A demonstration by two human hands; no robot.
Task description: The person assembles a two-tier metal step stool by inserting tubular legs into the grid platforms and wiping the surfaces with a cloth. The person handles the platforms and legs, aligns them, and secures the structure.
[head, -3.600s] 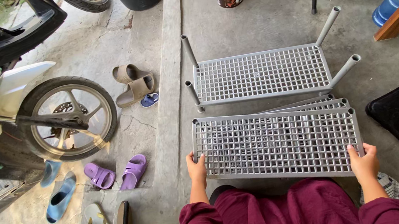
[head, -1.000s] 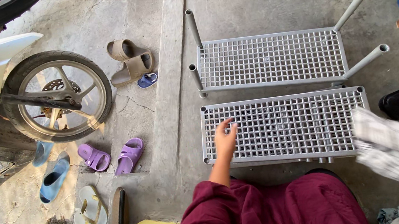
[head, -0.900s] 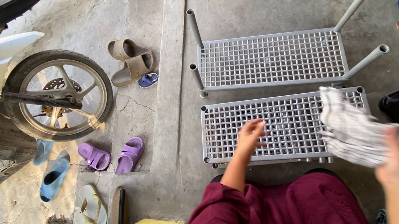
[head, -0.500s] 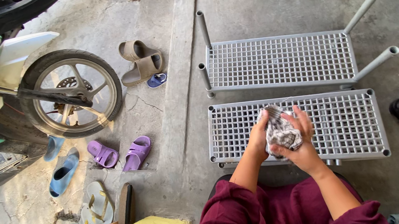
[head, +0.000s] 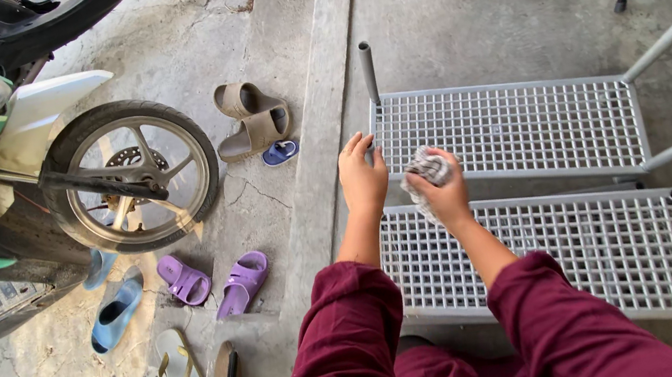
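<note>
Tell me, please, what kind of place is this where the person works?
Probably a home's outdoor porch or carport: a bare concrete floor, a parked motorbike and loose sandals beside it. The person cleans grey plastic shelf racks laid on the ground.

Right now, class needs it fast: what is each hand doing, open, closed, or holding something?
Left hand: open, fingers resting on the corner of the far grey grid shelf.
Right hand: closed around a crumpled grey cloth.

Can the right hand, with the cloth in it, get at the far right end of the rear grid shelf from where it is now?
Probably yes. The right hand holds the cloth at the rear shelf near its left end, and nothing lies on the grid between it and the right end.
</note>
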